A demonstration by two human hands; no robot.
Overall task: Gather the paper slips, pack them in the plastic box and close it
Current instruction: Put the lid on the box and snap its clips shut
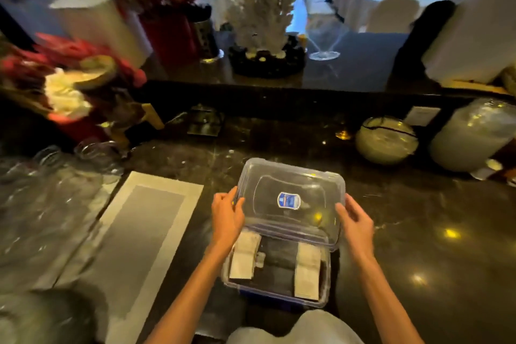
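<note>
A clear plastic box stands on the dark counter near its front edge. Inside lie two stacks of paper slips, one at the left and one at the right. Its clear lid, with a blue sticker in the middle, is held tilted above the box's far half. My left hand grips the lid's left edge. My right hand grips its right edge. The near part of the box stays uncovered.
A grey mat with a pale border lies left of the box. Several glasses crowd the far left. Two round pale jars stand at the right. A raised ledge behind carries decorations and a stemmed glass.
</note>
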